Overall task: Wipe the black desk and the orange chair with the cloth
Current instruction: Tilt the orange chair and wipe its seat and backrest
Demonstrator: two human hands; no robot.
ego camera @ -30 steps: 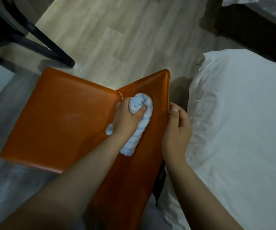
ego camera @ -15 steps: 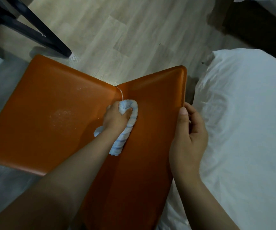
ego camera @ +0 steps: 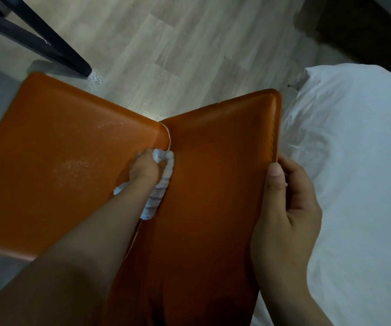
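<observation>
The orange chair [ego camera: 213, 184] fills the middle of the head view, seat to the left and backrest to the right, meeting at a seam. My left hand [ego camera: 143, 169] grips a bunched pale blue cloth [ego camera: 163, 184] and presses it into that seam. A dusty pale patch shows on the seat [ego camera: 74, 168]. My right hand [ego camera: 283, 208] holds the backrest's top edge, thumb on the front face and fingers curled behind it. The black desk shows only as dark legs [ego camera: 48, 43] at the top left.
A white bed sheet [ego camera: 354, 184] lies close along the chair's right side. Light wood-look floor [ego camera: 178, 55] stretches beyond the chair. A dark piece of furniture [ego camera: 366, 24] stands at the top right.
My left hand has slid the cloth leftward down the backrest into the seam by the seat. My right hand has kept its grip on the backrest edge. The view has moved closer.
</observation>
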